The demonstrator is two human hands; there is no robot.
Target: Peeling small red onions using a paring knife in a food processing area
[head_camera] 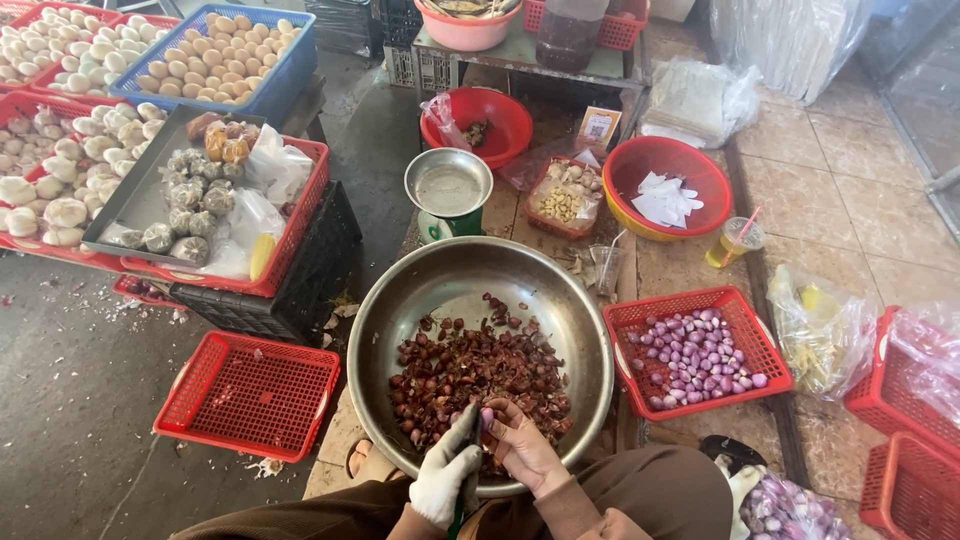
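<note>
Single head-worn view, looked steeply down from above the seated person's lap. Faced forward over the wide round steel basin [480, 300], near; floor crates filled the far frame.

Large basin [560, 300]: brushed metal, dull sheen, holding dry, papery reddish shallot skins [470, 370]. Left hand [447, 480]: white knitted cloth glove, matt. Right hand [520, 445]: bare. Perforated baskets [250, 395]: glossy red plastic. Peeled shallots [690, 355]: smooth, shiny purple. Floor [840, 190]: worn matt tile.

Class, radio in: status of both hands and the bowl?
Left hand gloved, gripping a knife. Right hand bare, holding a shallot. Steel bowl holds unpeeled shallots. Nothing obstructing.
</note>
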